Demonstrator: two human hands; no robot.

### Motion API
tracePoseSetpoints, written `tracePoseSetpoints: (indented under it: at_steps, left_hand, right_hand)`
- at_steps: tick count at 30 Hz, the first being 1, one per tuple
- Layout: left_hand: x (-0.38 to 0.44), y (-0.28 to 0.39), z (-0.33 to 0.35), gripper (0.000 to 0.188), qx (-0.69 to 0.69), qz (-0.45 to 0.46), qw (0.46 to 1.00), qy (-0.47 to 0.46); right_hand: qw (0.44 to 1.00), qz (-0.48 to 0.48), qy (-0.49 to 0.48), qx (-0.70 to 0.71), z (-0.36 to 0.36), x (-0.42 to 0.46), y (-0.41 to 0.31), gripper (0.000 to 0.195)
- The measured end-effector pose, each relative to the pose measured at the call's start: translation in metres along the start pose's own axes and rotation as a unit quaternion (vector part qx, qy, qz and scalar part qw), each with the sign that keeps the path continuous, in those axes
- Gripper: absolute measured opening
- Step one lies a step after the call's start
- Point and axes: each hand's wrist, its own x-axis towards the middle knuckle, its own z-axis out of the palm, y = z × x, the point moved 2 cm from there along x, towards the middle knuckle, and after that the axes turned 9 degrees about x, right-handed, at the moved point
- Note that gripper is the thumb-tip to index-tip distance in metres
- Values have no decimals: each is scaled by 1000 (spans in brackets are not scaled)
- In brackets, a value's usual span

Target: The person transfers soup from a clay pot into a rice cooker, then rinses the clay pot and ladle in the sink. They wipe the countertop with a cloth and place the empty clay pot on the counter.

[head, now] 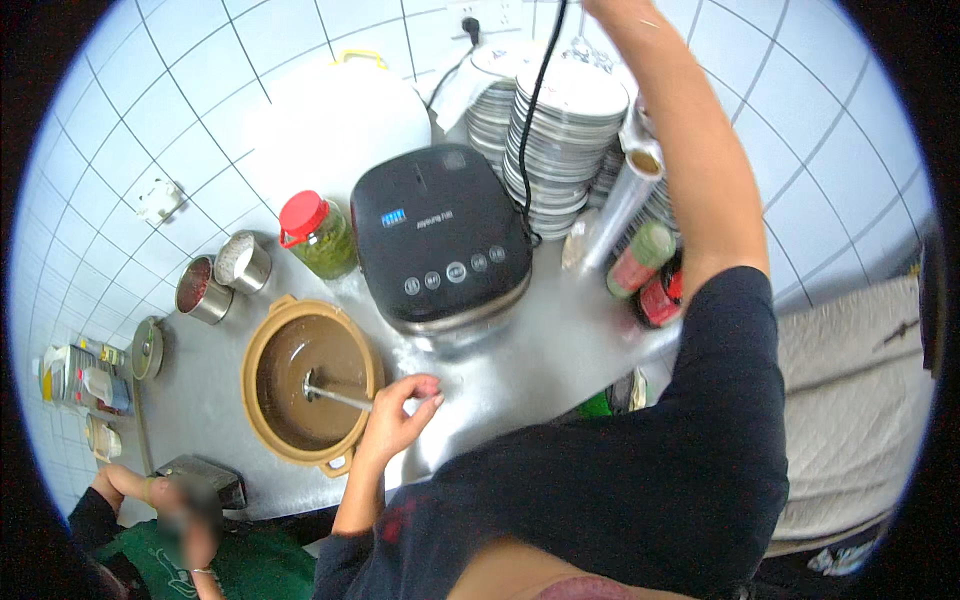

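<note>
My left hand (401,416) hovers at the right rim of a tan clay pot (255,405), its thumb and forefinger apart with nothing between them. A metal ladle (337,396) leans in the pot's brown liquid, its handle passing towards that hand. Behind the pot stands a black Joyoung rice cooker (442,240), its lid down. My right arm reaches up past the top edge; only a bit of my right hand (600,6) shows there, near a black power cord (541,82) that hangs down to the cooker. What its fingers do is hidden.
A red-lidded jar (322,240) and two steel pots (204,289) stand at the left. Stacked plates (566,142), a roll of plastic film (626,202) and bottles (641,259) stand at the right. Another person (202,547) is at the counter's lower left.
</note>
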Motion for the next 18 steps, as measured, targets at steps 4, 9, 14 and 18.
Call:
tracePoseSetpoints:
  at_steps: [4,9,14,18]
  left_hand:
    - [-6,-6,-2,18,29,-62,996,49]
    - [-20,-11,-6,13,29,-175,981,74]
    - [-18,-5,-9,15,12,-265,959,102]
    - [-17,-14,-8,20,-33,-298,946,125]
  right_hand:
    - [990,-123,69,15,63,38,95,38]
    - [936,163,150,275,98,50,228,39]
    - [857,352,163,340,57,54,295,40]
    - [880,400,118,227,19,80,344,46]
